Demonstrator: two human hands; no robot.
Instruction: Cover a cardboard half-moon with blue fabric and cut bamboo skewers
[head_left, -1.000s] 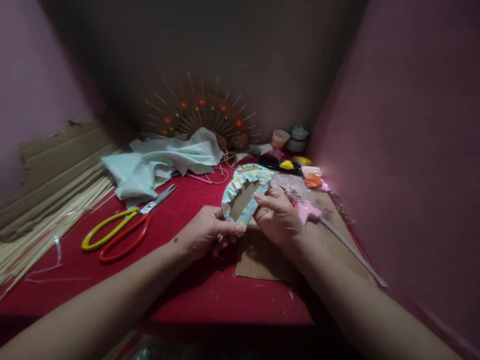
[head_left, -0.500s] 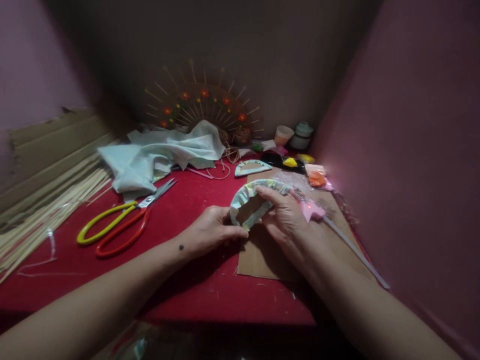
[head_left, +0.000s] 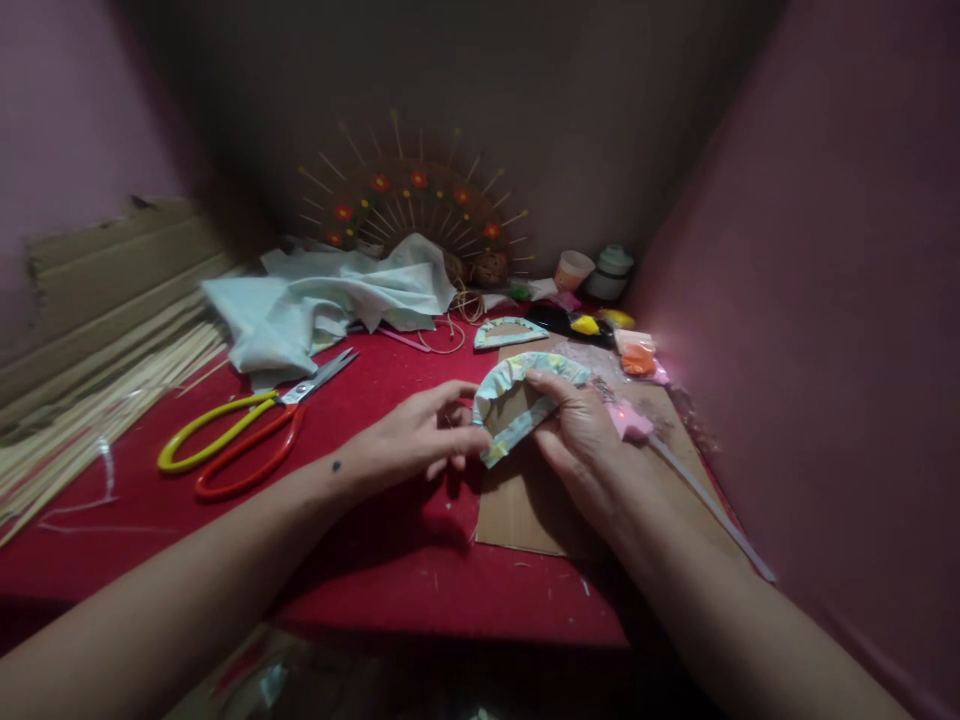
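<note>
A half-ring cardboard piece wrapped in pale blue-green patterned fabric (head_left: 517,432) is tilted above a flat brown cardboard sheet (head_left: 525,515). My right hand (head_left: 577,430) grips its right side, thumb on the curved fabric and fingers beneath. At the piece's left end is my left hand (head_left: 431,430), its fingers apart, with thumb and index close to the edge; whether they touch it is unclear. Just behind lies a similar covered half-ring (head_left: 510,332). On the left, scissors with yellow and red handles (head_left: 289,400) lie partly open.
Crumpled pale fabric (head_left: 330,300) lies at the back. Thin sticks (head_left: 127,410) and corrugated cardboard (head_left: 120,270) fill the left. A pink glue gun with a clear stick (head_left: 634,420) rests on the right. A paper cup (head_left: 574,270) and orange packet (head_left: 637,355) stand near the wall.
My left hand has loosened from the half-ring's left end and its fingers have spread. The piece has shifted slightly right in view, still in my right hand.
</note>
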